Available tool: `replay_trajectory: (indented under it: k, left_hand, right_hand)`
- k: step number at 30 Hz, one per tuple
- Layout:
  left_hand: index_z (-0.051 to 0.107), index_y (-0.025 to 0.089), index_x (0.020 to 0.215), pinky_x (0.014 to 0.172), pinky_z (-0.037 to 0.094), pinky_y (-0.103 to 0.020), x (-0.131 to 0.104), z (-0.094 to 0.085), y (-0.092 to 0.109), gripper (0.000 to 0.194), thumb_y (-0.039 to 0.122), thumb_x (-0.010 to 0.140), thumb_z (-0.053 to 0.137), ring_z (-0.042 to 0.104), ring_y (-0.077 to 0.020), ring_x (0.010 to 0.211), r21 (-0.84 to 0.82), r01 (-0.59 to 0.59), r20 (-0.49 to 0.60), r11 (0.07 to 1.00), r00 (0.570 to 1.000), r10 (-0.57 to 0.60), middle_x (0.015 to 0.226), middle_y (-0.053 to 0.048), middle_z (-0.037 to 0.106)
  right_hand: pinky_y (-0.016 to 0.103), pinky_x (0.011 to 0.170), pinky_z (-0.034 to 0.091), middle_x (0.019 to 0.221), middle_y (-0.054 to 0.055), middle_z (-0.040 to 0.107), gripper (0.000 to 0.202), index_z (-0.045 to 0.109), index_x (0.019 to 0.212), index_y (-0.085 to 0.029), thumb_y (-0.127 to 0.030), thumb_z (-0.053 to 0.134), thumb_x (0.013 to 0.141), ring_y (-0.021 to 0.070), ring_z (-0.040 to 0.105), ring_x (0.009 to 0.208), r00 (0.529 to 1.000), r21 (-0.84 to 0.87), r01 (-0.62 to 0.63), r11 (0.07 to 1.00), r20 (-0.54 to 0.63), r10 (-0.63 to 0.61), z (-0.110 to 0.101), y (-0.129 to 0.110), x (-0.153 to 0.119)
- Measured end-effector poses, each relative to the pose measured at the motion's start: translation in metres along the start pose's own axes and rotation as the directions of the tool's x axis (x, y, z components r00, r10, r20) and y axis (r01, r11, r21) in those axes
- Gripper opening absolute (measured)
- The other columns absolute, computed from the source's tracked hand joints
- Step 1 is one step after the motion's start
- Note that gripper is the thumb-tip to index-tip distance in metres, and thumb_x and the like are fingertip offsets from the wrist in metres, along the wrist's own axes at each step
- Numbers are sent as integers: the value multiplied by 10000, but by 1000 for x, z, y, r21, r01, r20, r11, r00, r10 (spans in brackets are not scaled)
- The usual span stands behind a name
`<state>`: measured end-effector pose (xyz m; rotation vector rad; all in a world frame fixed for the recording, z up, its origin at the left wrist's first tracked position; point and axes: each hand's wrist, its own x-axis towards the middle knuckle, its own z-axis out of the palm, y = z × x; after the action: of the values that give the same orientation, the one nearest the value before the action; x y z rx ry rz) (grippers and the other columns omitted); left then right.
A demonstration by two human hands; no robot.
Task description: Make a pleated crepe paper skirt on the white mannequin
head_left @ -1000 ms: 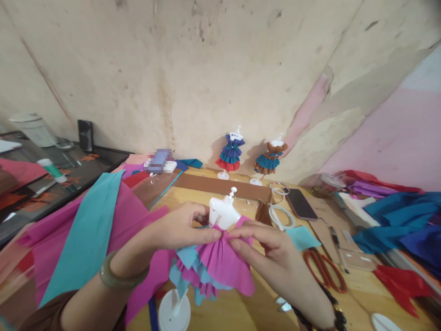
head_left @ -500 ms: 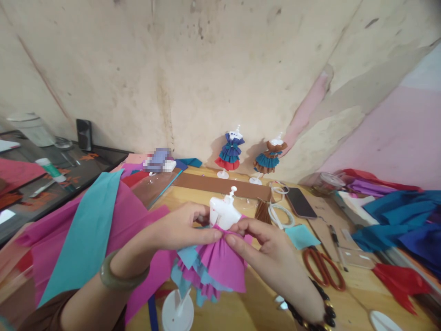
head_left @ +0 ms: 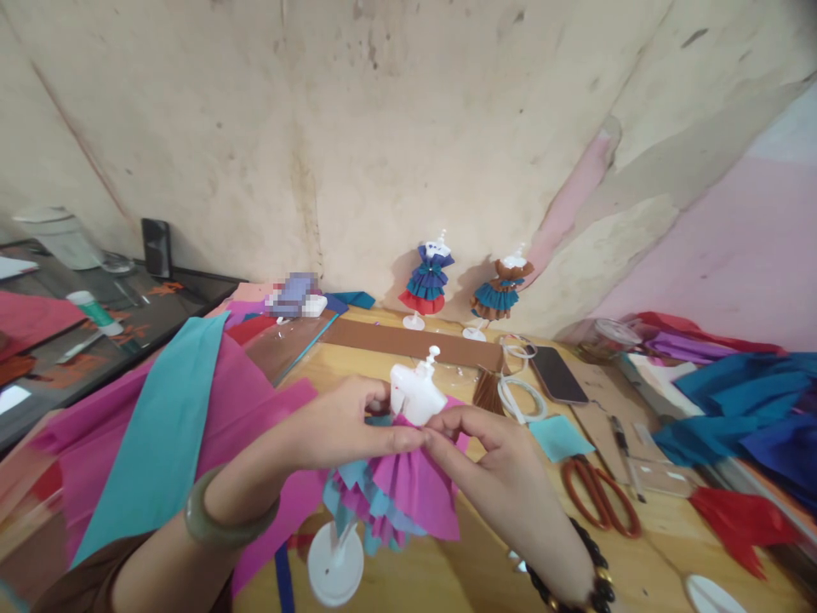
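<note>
Between my hands a small white mannequin point(head_left: 418, 393) leans, its round base point(head_left: 335, 565) tipped toward me. It wears a layered skirt point(head_left: 414, 489) of pleated magenta and turquoise paper or cloth. My left hand point(head_left: 357, 426) grips the skirt's waist from the left, its thumb stretched across the front. On the other side my right hand point(head_left: 478, 443) pinches the gathered magenta edge at the waist between thumb and forefinger. Both thumb tips meet close together there. The fingers behind the mannequin are partly hidden.
Two dressed mannequins point(head_left: 429, 277) stand at the wall. On the right lie orange-handled scissors point(head_left: 600, 495), a pen point(head_left: 626, 455), a phone point(head_left: 560, 375), a white cord coil point(head_left: 522, 398) and teal sheets point(head_left: 734, 400). Magenta and turquoise strips point(head_left: 159, 426) cover the left side.
The mannequin's base has shifted slightly right and up. My left thumb has slid right along the waist, toward my right thumb. My right hand has stayed nearly in place.
</note>
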<state>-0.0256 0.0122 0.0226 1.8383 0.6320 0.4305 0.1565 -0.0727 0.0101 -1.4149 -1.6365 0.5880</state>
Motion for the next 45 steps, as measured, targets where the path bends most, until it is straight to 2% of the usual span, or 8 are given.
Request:
replay_trajectory:
  k: [4,10,14,17,22,30,35,45]
  left_hand:
    - [682,136,937,819,519,-311,1,0,1,297,419,852,646,671,-242,948,-3,18,26,1000,1000,-18,938,-59,727]
    - [694,127,1007,813,503,-300,0,-6,0,299,385,872,623,671,-225,931,25,19,54,999,998,-21,995,-70,738]
    - [691,128,953,747,503,-283,0,-8,-1,288,395,866,626,670,-206,843,-9,30,61,1000,998,-30,905,-50,732]
    - [689,136,950,743,500,-281,-1,-8,-3,289,408,867,632,667,-200,828,-31,10,81,999,997,-7,891,-44,728]
    - [689,137,995,813,508,-288,-1,-9,-4,234,331,880,629,673,-208,912,-64,-38,114,997,992,46,978,-70,740]
    - [673,147,913,741,524,-262,-1,-8,0,109,216,850,617,678,-171,799,-74,-89,110,993,989,97,859,-38,739]
    - [680,147,946,775,534,-278,-1,-6,0,139,213,847,608,690,-185,850,-69,-77,99,995,992,84,923,-54,754]
    - [685,150,976,791,541,-287,-1,-6,-2,166,212,848,599,697,-202,906,-23,-94,107,995,990,96,961,-57,758]
  right_hand:
    - [243,596,540,642,9,687,168,688,697,-197,-282,616,822,157,650,617,1000,33,-18,999,18,18,-1,1,2]
    - [285,651,555,698,17,677,158,695,779,-196,-334,634,827,171,643,673,984,120,-83,989,168,62,-8,4,7]
    - [299,678,550,746,30,690,181,681,758,-195,-346,632,846,174,639,704,972,161,-109,981,223,71,-11,7,7]
    - [285,674,545,740,28,692,158,695,784,-194,-322,636,856,166,638,703,981,209,-66,976,194,25,-9,8,5]
    - [261,679,545,797,38,726,131,729,824,-196,-271,633,872,155,652,727,984,235,-4,972,175,-38,-7,5,1]
    - [241,676,547,800,36,737,130,753,834,-201,-248,639,876,142,663,716,981,220,64,973,163,-101,-6,4,0]
    - [217,608,546,694,11,712,100,727,763,-188,-232,664,827,131,659,641,994,167,51,985,82,-65,-4,3,2]
    - [215,586,547,664,10,688,160,699,700,-185,-278,673,827,129,648,621,996,144,33,989,75,-44,-3,3,2]
